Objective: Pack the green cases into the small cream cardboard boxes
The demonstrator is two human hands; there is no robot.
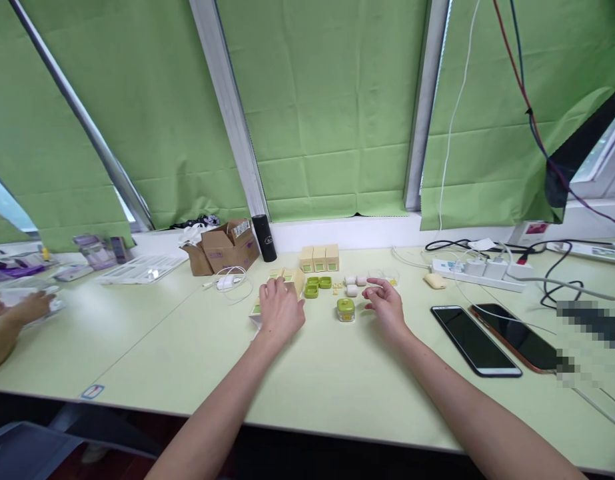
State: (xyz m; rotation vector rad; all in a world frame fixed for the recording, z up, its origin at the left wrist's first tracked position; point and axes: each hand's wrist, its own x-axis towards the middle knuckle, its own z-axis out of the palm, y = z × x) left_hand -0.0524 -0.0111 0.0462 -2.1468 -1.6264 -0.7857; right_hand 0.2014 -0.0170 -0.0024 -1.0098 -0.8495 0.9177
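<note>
My left hand lies over small boxes; whether it grips one, I cannot tell. The green-lidded jar stands at its three o'clock. Beyond that, my right hand is released, loosely curled.

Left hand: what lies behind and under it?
Beige boxes show partly beyond the left hand; a green-labelled item peeks out at its side. What lies under the palm is covered.
</note>
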